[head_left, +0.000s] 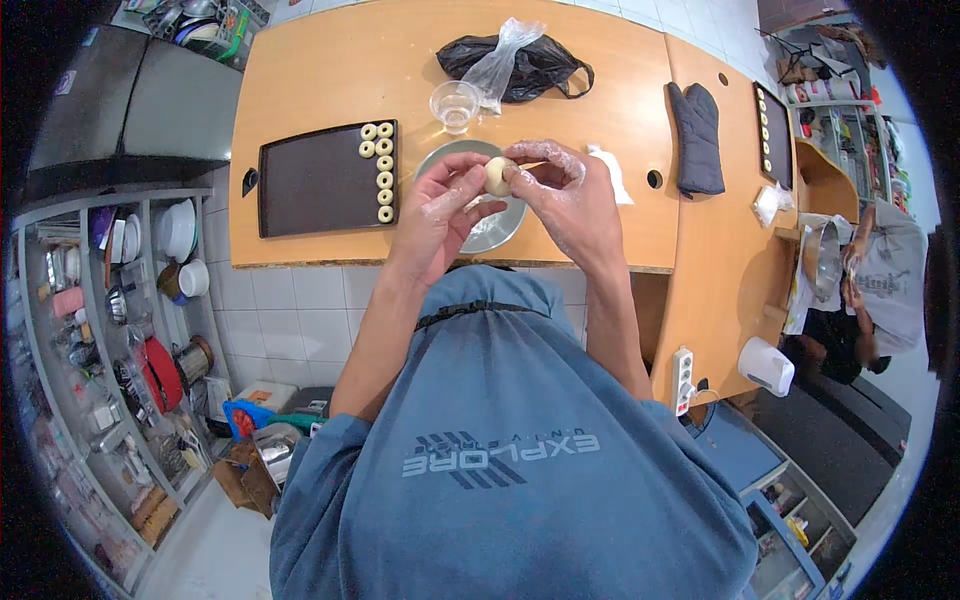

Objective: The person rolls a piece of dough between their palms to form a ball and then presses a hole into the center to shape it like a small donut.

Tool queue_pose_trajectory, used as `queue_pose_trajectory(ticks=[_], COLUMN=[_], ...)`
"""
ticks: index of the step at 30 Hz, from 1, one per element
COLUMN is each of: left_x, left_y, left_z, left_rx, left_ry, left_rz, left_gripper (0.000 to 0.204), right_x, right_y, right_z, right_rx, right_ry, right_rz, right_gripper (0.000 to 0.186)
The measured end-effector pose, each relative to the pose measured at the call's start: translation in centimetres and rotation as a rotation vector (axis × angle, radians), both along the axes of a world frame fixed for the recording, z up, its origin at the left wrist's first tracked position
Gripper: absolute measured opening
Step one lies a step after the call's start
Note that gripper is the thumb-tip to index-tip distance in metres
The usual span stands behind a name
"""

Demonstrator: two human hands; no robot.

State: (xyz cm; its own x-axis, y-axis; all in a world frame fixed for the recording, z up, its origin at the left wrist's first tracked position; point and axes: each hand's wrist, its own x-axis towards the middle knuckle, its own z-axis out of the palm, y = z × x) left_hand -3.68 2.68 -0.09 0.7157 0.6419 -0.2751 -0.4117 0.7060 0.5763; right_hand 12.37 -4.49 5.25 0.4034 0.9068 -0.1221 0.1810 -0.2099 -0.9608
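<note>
A small pale ball of dough (497, 177) is held up between my two hands, over a round metal bowl (492, 236). My left hand (440, 208) pinches its left side with thumb and fingertips. From the other side my right hand (570, 195), dusted with white flour, grips it, the thumb pressed to the dough. Whether the ball has a hole is hidden by the fingers. To the left lies a dark baking tray (310, 185); several dough rings (385, 181) line its right side in a column, with a few more beside them at the top.
Beyond the bowl stand a clear plastic cup (455, 108), a clear bag (505, 62) and a black plastic bag (548, 72). A white cloth or paper (612, 174) and dark oven mitt (699, 140) lie right. Farther right, another person (885, 275) works near a second tray (777, 150).
</note>
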Motion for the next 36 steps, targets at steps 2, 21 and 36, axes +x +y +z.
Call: queue_pose_trajectory(ticks=[2,21,36], left_x=[-0.05,-0.11,0.00], left_y=[0.03,0.17,0.11], left_z=[-0.32,-0.92,-0.53], left_rx=[0.014,-0.101,0.004], left_ry=[0.077,-0.114,0.013], left_rz=[0.017,-0.019,-0.003], left_gripper=[0.021,0.027,0.030], right_x=[0.01,0.32,0.45], right_y=[0.06,0.10,0.26], right_z=[0.03,-0.16,0.42], right_rx=[0.004,0.005,-0.050], right_ry=[-0.003,0.161,0.190], right_rz=[0.009,0.032,-0.005], right_gripper=[0.027,0.026,0.025])
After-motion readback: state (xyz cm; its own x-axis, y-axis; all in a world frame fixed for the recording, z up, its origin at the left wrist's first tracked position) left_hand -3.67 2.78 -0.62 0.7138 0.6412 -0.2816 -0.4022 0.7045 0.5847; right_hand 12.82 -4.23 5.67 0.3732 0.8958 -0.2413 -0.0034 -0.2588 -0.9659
